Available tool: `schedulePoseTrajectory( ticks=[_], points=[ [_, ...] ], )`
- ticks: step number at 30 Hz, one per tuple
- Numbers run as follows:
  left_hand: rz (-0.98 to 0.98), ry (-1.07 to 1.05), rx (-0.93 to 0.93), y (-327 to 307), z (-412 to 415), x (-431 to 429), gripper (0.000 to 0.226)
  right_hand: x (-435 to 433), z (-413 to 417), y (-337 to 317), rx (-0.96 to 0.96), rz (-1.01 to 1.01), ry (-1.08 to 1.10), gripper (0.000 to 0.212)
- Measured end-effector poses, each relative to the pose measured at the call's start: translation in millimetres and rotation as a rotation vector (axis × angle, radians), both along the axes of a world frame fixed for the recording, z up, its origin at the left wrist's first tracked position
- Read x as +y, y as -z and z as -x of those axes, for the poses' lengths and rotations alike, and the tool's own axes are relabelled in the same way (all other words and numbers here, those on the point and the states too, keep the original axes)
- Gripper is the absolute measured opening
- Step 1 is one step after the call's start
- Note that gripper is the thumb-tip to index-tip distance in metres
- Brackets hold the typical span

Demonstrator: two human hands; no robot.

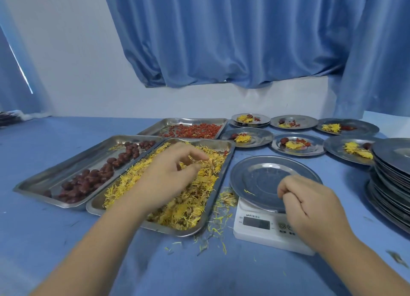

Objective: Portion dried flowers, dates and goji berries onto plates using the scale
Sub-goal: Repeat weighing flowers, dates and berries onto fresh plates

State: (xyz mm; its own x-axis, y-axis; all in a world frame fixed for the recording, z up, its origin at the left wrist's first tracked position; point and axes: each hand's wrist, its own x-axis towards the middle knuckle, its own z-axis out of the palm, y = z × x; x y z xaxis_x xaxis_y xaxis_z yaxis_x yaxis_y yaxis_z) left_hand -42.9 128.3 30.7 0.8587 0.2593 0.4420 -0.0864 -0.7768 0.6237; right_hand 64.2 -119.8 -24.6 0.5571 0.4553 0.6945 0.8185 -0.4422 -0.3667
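Working at a table under a blue cloth [44, 240], my right hand [310, 207] hangs over the near edge of a round stainless-steel plate [261, 176] that sits on a small white digital scale [255, 231]. Its fingers are curled in, thumb against forefinger; whether they hold anything I cannot tell. A few yellow petals lie on the plate, just left of that hand. Loose petals [219, 227] are scattered on the cloth between the scale and the long steel tray [228, 162] to its left, heaped with dried yellow flowers [190, 209]. My left hand [173, 173] is down in the far half of that tray, thumb and fingertips pinching a tuft of the flowers, with the rest of the heap under and around the wrist. Touching the tray's left side is a second steel tray [40, 186] of dark red dates [88, 180]. Behind both, a third tray [159, 125] holds orange-red goji berries [199, 129]. Beyond the scale, six steel plates [317, 146] in two rows carry small portions of yellow flowers and red fruit, well apart from both hands. At far right stands a stack of steel plates [395, 169]. Blue curtains [221, 40] hang before the white wall behind.
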Motion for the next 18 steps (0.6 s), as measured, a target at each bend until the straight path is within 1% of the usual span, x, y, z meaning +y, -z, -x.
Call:
schedulePoseTrajectory(
  ticks=[2, 3, 4, 6, 8, 10, 12, 15, 18],
  points=[
    [-0.367, -0.014, 0.255, -12.7, -15.3, 23.9, 0.035, 4.9, 3.4, 1.1, -0.011, 0.038, -0.026, 0.017],
    [-0.503, -0.013, 0.406, -14.3, -23.3, 34.0, 0.040, 6.3, 5.0, 1.7, -0.015, 0.051, -0.039, 0.019],
    [-0.594, -0.009, 0.533, -14.1, -29.9, 42.2, 0.044, 6.7, 5.9, 2.0, -0.018, 0.062, -0.049, 0.020],
    [-0.677, -0.004, 0.688, -11.4, -39.0, 51.9, 0.050, 5.4, 6.2, 1.2, -0.010, 0.075, -0.051, 0.018],
    [-0.706, -0.018, 0.729, -8.5, -44.3, 56.3, 0.051, 2.8, 5.8, 0.2, 0.004, 0.080, -0.041, 0.016],
    [-0.693, -0.026, 0.686, -7.6, -47.1, 58.8, 0.044, 0.4, 5.6, -0.1, 0.018, 0.078, -0.036, 0.015],
    [-0.611, -0.026, 0.594, -11.0, -46.7, 61.8, 0.032, -0.5, 5.4, -0.1, 0.028, 0.077, -0.034, 0.016],
    [-0.395, -0.041, 0.427, -22.2, -41.2, 68.4, 0.017, -0.5, 5.3, -0.3, 0.062, 0.073, -0.035, 0.017],
    [-0.119, -0.065, 0.274, -32.4, -34.7, 72.5, 0.017, 0.3, 5.8, -0.3, 0.075, 0.074, -0.037, 0.017]
  ],
)
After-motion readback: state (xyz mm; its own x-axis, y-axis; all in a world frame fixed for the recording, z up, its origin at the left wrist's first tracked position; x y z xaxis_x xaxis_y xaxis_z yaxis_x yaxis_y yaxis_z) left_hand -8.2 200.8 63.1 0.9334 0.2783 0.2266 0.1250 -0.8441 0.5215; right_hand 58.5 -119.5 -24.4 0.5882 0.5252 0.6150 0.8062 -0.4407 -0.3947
